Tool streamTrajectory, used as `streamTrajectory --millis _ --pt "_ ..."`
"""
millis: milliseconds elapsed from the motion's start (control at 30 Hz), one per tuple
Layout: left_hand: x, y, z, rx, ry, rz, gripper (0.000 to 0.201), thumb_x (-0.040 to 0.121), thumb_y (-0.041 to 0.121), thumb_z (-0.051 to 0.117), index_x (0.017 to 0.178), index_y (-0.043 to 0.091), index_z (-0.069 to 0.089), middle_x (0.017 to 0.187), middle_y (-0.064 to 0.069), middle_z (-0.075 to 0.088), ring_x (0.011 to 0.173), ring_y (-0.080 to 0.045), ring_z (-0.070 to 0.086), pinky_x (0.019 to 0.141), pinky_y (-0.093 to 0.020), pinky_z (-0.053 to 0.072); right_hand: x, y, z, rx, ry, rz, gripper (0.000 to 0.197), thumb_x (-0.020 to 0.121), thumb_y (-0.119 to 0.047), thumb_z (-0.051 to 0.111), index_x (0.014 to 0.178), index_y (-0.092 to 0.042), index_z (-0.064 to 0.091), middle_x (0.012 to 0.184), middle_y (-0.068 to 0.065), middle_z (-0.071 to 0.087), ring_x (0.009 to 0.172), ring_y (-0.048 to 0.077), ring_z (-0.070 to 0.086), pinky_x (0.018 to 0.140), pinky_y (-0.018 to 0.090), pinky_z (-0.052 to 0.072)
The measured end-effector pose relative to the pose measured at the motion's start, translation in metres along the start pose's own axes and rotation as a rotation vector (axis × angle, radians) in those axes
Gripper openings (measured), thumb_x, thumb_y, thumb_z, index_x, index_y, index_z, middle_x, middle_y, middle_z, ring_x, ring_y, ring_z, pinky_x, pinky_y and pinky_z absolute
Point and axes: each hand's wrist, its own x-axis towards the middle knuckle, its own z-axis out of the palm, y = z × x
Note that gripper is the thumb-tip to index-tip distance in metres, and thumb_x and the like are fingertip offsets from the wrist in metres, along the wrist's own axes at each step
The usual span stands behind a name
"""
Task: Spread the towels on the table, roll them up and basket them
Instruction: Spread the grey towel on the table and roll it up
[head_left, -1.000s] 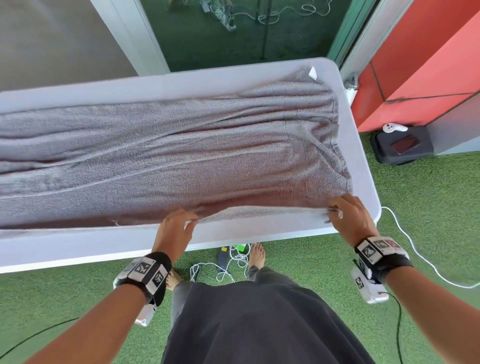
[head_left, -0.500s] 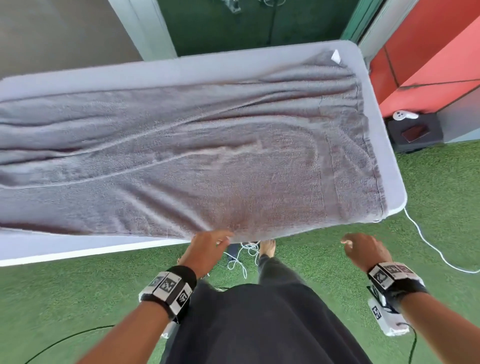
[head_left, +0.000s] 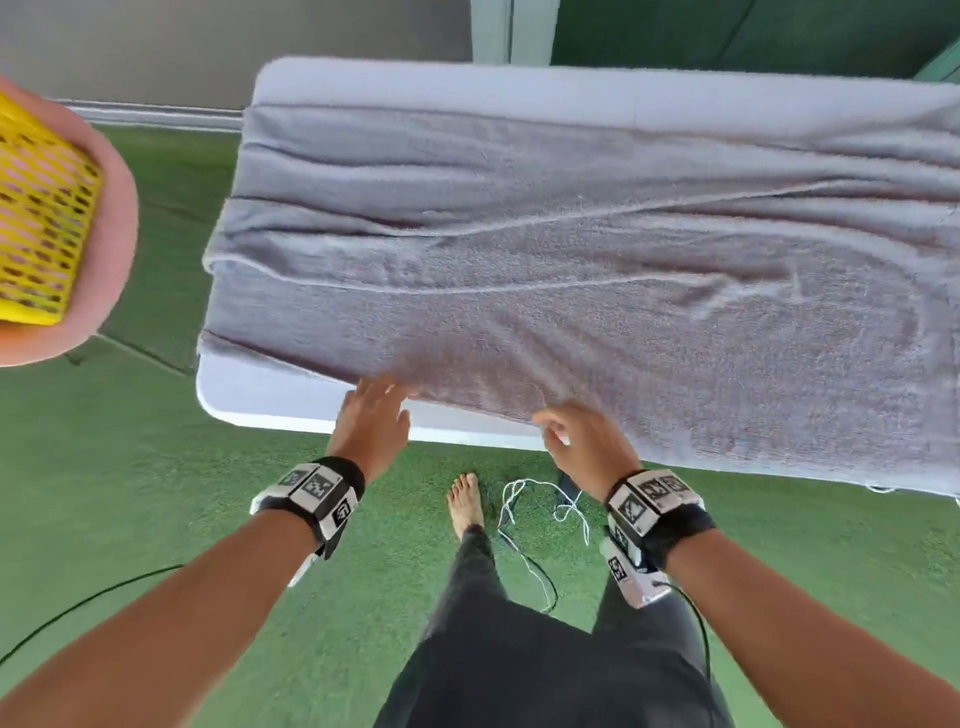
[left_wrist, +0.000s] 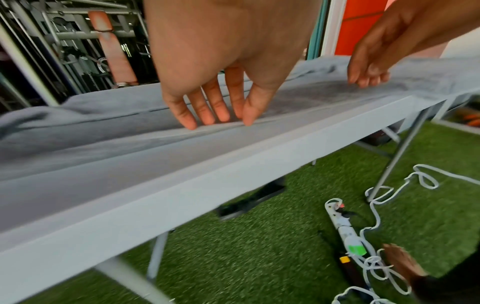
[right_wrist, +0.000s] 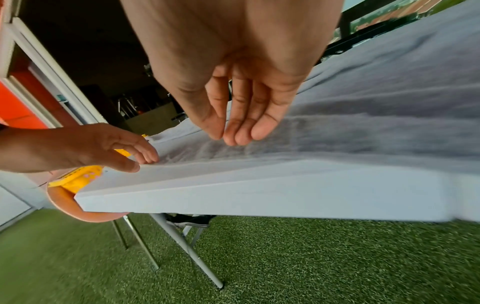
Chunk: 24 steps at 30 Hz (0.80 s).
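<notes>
A large grey towel (head_left: 571, 291) lies spread with long wrinkles over the white folding table (head_left: 270, 395); its near hem runs along the front edge. My left hand (head_left: 384, 395) has straight fingers whose tips touch the hem near the table's left end, as the left wrist view shows (left_wrist: 218, 121). My right hand (head_left: 550, 431) hovers at the same hem a little to the right, fingers relaxed and holding nothing (right_wrist: 233, 135). A yellow mesh basket (head_left: 41, 218) sits on a pink round stool (head_left: 114, 234) left of the table.
A power strip (left_wrist: 342, 222) and loose white cables (head_left: 530, 514) lie on the green turf under the front edge, beside my bare foot (head_left: 465, 501). Slanted metal table legs (right_wrist: 187, 251) stand below. A grey wall runs behind the table.
Both hands let go of the towel's near right hem, and I moved left along the table. They are now at the hem near the left end. The basket has come into view.
</notes>
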Motion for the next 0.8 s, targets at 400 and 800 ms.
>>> streamTrajectory --millis 400,800 --pt "0.035 -0.164 -0.083 0.222 0.152 -0.076 0.023 0.082 -0.005 0.056 0.095 0.01 0.067 0.1 -0.005 0.068 0.093 -0.024 0.058 0.092 -0.04 0.037 0.058 -0.059 0.047 -0.32 0.054 0.02 0.017 0.084 -0.007 0.064 0.1 -0.008 0.061 0.101 0.008 0.063 0.094 0.026 0.06 0.079 0.037 0.054" --pt "-0.027 -0.236 -0.102 0.188 0.237 -0.091 0.023 0.079 -0.007 0.063 0.087 0.013 0.069 0.081 -0.001 0.064 0.072 -0.021 0.057 0.094 -0.04 0.031 0.042 -0.085 0.051 -0.232 -0.017 -0.023 0.009 0.084 -0.011 0.066 0.082 -0.014 0.058 0.086 -0.003 0.059 0.071 0.011 0.057 0.067 0.022 0.049"
